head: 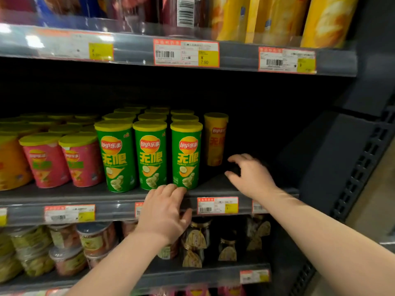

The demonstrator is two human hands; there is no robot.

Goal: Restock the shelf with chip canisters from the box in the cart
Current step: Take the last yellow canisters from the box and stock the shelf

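– Three green cylindrical chip canisters with yellow lids in the front row, upright on the dark grey shelf. More stand behind; count unclear in shadow.
– Right of them?
– One yellow canister, set back. Left of them, two pink canisters, blurred.
– Hands?
– Left hand below the green row, fingers together, flat on the shelf lip. Right hand right of the row over bare shelf, thumb and fingers apart, loosely curled, holding nothing. Tier below the row: jars, too blurred to count.

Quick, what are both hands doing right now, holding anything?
Left hand: open, fingers resting on the shelf edge.
Right hand: open, loosely curled, holding nothing.
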